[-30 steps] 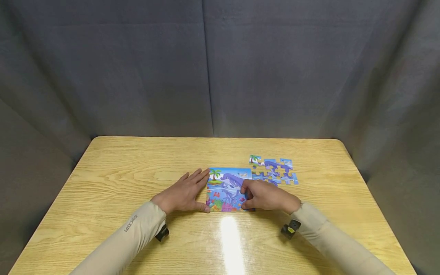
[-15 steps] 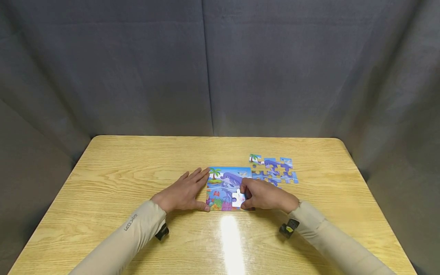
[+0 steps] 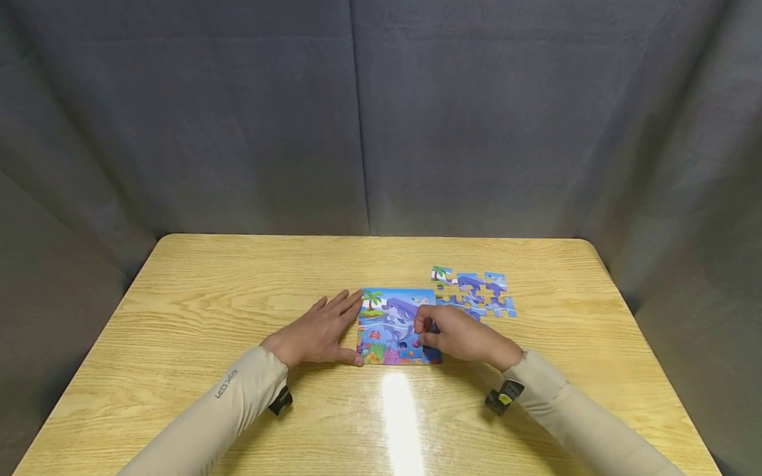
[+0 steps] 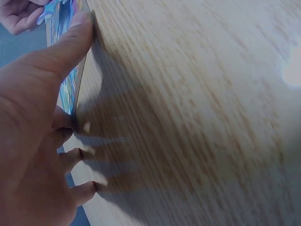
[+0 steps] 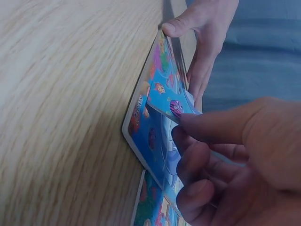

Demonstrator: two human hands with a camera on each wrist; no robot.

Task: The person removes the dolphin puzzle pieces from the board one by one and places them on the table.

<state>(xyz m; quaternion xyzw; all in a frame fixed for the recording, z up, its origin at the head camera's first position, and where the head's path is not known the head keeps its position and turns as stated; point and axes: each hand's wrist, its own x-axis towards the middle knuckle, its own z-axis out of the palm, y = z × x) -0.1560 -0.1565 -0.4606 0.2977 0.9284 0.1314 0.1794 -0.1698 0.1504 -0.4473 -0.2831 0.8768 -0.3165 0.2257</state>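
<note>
A dolphin-and-reef puzzle board (image 3: 374, 349) lies flat in the middle of the table. My left hand (image 3: 314, 336) rests beside its left edge, fingers spread, with the thumb at the lower left corner and fingertips by the upper left corner. Over the board's right part, my right hand (image 3: 463, 334) pinches a puzzle piece (image 5: 165, 100) between thumb and forefinger. Blue, with a striped purple fish on it, this piece is tilted, its near edge raised above the board in the right wrist view. Its upper right part is hidden behind my fingers.
Several loose puzzle pieces (image 3: 470, 283) lie right of the board, partly interlocked, some close to its right edge and behind my right hand. The wooden table (image 3: 208, 284) ends at a grey curtain (image 3: 268, 132) at the back.
The piece in my right hand flashed white half a second ago and now shows its colours, at another tilt. My right hand has shifted slightly; the left stays still.
</note>
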